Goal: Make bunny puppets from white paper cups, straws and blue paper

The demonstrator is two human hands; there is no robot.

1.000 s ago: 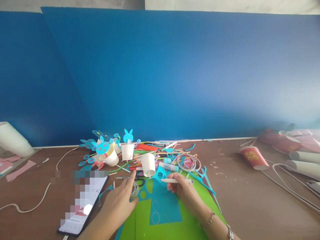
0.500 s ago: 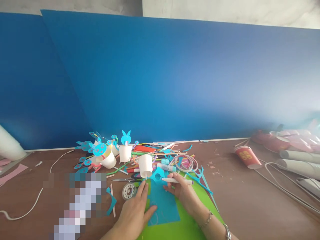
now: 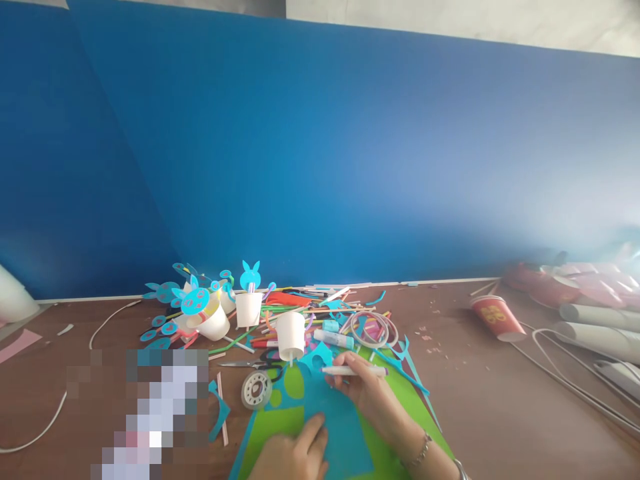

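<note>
My right hand (image 3: 367, 390) is closed round a white marker (image 3: 357, 371) with a purple end, its tip pointing left over a notched blue paper piece (image 3: 314, 359). Below lies a sheet of blue paper (image 3: 337, 420) on a green and blue sheet (image 3: 400, 400). My left hand (image 3: 295, 457) is at the near left edge of the blue paper, fingers bent together on it; its lower part is out of view. A white paper cup (image 3: 291, 335) stands upside down beyond the hands. Left of the sheets are a tape roll (image 3: 257, 390) and scissors (image 3: 247, 364).
Cups with blue rabbit-shaped cutouts (image 3: 251, 275) stand at the back left. Straws, paper scraps and a glue stick (image 3: 334, 339) lie heaped behind the sheets. On the right are a red paper cup (image 3: 499, 318), white cables and white rolls (image 3: 597, 338).
My left hand has come down and nearer, its fingers now bent instead of spread. The blue paper has slid toward me, uncovering green cut-out holes. My right hand still holds the marker.
</note>
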